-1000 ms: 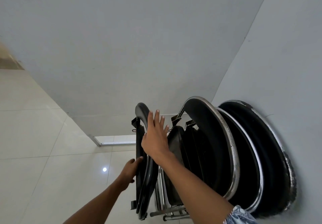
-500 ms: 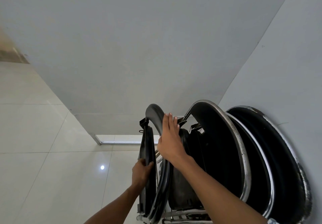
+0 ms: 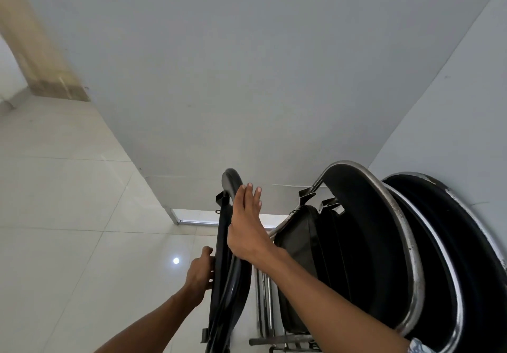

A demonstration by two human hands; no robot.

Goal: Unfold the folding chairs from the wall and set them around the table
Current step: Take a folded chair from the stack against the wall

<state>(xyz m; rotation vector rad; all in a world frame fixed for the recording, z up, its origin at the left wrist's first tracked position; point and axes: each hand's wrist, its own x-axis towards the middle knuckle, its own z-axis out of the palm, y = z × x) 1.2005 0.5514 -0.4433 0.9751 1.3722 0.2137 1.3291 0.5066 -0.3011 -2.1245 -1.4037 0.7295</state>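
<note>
Chair (image 3: 225, 284), black and folded flat, stands just left of the chrome-rimmed stack (image 3: 384, 243) against the wall (image 3: 452, 105), left hand (image 3: 200, 273) fingers curled round its edge, right hand (image 3: 247, 232) fingers straight on its curved top, feet cut off below.

Open floor (image 3: 68, 229) lies left of the front chair (image 3: 227, 297); stacked chairs (image 3: 356, 229) block the right.

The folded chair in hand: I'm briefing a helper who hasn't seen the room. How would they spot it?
Against the pale grey right wall leans a stack of black folded chairs with chrome frames. The black folded chair stands apart at its left, alone in having a left hand gripping its edge and a right hand flat against it.
</note>
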